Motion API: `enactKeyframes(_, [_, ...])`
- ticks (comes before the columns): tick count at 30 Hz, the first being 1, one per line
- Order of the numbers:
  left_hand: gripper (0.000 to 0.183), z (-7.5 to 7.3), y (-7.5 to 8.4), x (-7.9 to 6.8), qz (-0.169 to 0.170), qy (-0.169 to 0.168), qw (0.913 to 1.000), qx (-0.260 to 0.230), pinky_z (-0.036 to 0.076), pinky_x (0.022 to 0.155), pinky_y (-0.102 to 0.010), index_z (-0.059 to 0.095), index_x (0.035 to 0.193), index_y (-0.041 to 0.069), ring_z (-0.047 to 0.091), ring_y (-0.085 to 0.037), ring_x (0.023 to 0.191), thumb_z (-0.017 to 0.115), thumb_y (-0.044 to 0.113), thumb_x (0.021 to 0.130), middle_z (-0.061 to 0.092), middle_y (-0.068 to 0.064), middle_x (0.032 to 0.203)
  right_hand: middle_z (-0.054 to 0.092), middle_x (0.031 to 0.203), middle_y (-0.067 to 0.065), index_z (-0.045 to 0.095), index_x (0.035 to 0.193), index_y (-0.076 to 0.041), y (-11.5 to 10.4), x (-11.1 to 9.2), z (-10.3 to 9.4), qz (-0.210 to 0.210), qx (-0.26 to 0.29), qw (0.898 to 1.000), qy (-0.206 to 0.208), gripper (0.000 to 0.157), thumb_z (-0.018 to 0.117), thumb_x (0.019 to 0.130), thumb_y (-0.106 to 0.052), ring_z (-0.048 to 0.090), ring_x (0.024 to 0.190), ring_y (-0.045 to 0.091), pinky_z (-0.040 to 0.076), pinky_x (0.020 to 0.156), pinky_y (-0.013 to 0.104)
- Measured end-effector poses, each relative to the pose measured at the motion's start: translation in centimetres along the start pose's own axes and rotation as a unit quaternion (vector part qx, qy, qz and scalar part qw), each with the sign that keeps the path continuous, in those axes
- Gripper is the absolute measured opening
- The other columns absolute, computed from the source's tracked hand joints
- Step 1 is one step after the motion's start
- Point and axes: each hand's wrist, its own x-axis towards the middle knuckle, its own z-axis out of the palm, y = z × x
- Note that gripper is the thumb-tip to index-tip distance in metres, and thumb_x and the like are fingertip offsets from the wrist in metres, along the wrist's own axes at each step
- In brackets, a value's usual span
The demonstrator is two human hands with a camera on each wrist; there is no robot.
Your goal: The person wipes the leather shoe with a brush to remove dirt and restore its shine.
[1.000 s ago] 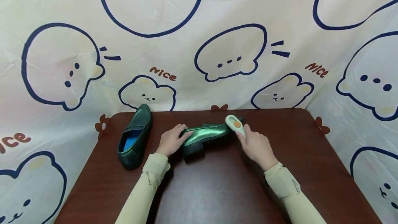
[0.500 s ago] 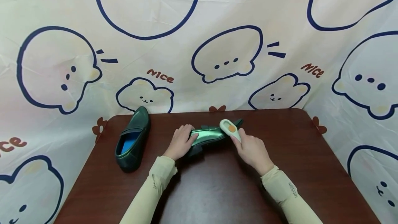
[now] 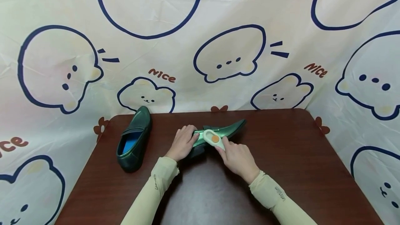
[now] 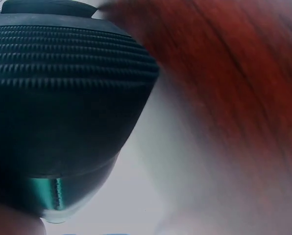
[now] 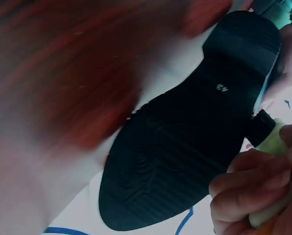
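A dark green loafer [image 3: 232, 128] is tilted on its side at the middle of the table, its toe pointing right. My left hand [image 3: 182, 144] grips it at the heel end. In my right hand [image 3: 240, 158] is a pale green brush [image 3: 214, 138] with an orange oval, lying against the side of the shoe. The right wrist view shows the black sole [image 5: 185, 127], the curled right fingers [image 5: 249, 191] and a dark block, apparently the bristles [image 5: 260, 128]. Close up in the left wrist view is the ridged heel [image 4: 62, 63]. The shoe's upper is partly covered by the brush.
A matching green loafer [image 3: 135, 141] with a blue insole stands upright on the left of the brown table [image 3: 297, 169]. A cartoon-printed cloth [image 3: 231, 6] hangs behind the table and along its sides.
The brush has moved left along the shoe, from near the toe to the middle. Earlier, my left hand and the shoe's heel end shifted slightly; the other loafer stays in place.
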Motion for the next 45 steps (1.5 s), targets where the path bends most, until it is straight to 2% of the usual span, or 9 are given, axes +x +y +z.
enactKeyframes(10, [0.032,0.0,0.1,0.0,0.011,0.003,0.9999,0.009,0.032,0.081,-0.036,0.059,0.114,0.012,0.042,-0.018,0.088,0.045,0.04,0.111,0.058,-0.002,0.102,0.044,0.059,-0.002,0.049,0.099,-0.009,2.2,-0.6,-0.3,0.048,0.04,0.998,-0.002,0.03,0.059,0.106,-0.036,0.037,0.045,0.014,0.03,0.041,0.029])
enactKeyframes(17, [0.031,0.3,0.1,-0.2,0.015,0.014,0.9996,0.017,0.032,0.08,-0.036,0.06,0.115,0.011,0.043,-0.017,0.088,0.046,0.039,0.111,0.059,-0.002,0.106,0.041,0.058,-0.001,0.048,0.098,-0.007,3.4,-0.7,-1.0,0.082,0.059,0.995,-0.015,0.033,0.054,0.108,-0.038,0.038,0.044,0.015,0.029,0.041,0.029])
enactKeyframes(22, [0.034,0.4,0.3,0.0,0.025,0.015,0.9994,0.019,0.033,0.082,-0.036,0.06,0.118,0.011,0.043,-0.018,0.089,0.045,0.041,0.111,0.06,-0.003,0.108,0.041,0.058,0.001,0.047,0.098,-0.006,4.7,-0.6,-1.6,0.098,0.062,0.993,-0.014,0.034,0.052,0.109,-0.038,0.038,0.044,0.016,0.03,0.041,0.029])
enactKeyframes(28, [0.033,0.6,0.3,-0.3,0.032,0.024,0.9988,0.029,0.033,0.08,-0.034,0.061,0.118,0.01,0.043,-0.016,0.087,0.046,0.039,0.111,0.06,-0.003,0.106,0.044,0.059,0.004,0.048,0.105,-0.003,7.0,-0.4,-2.0,0.133,0.067,0.988,-0.035,0.034,0.05,0.109,-0.037,0.041,0.044,0.018,0.033,0.042,0.031])
enactKeyframes(33, [0.033,0.7,0.2,-0.4,0.036,0.03,0.9981,0.04,0.032,0.08,-0.034,0.06,0.118,0.01,0.043,-0.017,0.088,0.045,0.039,0.111,0.059,-0.003,0.106,0.049,0.061,0.008,0.049,0.107,-0.001,8.4,-0.1,-2.6,0.165,0.049,0.985,-0.026,0.035,0.051,0.109,-0.035,0.045,0.046,0.022,0.035,0.044,0.034])
enactKeyframes(37, [0.033,0.8,0.2,-0.5,0.034,0.024,0.9979,0.049,0.032,0.08,-0.034,0.06,0.118,0.01,0.043,-0.018,0.089,0.045,0.039,0.111,0.059,-0.003,0.107,0.049,0.06,0.008,0.05,0.105,-0.002,7.3,0.0,-3.0,0.154,0.053,0.987,-0.015,0.034,0.052,0.109,-0.036,0.045,0.046,0.023,0.035,0.044,0.036])
enactKeyframes(42, [0.031,0.8,0.2,-0.5,0.035,0.028,0.9972,0.06,0.033,0.079,-0.034,0.06,0.117,0.01,0.043,-0.019,0.088,0.046,0.036,0.111,0.058,-0.003,0.105,0.045,0.059,0.003,0.05,0.1,-0.005,4.1,0.3,-3.1,0.1,0.081,0.991,-0.023,0.035,0.052,0.108,-0.04,0.043,0.046,0.019,0.034,0.044,0.033])
enactKeyframes(45, [0.029,0.9,0.3,-0.6,0.039,0.03,0.9964,0.069,0.032,0.078,-0.034,0.06,0.115,0.011,0.042,-0.018,0.087,0.046,0.036,0.111,0.057,-0.002,0.102,0.044,0.058,0.002,0.05,0.097,-0.007,2.8,0.5,-2.9,0.083,0.084,0.993,-0.032,0.034,0.054,0.108,-0.039,0.041,0.046,0.017,0.033,0.043,0.031])
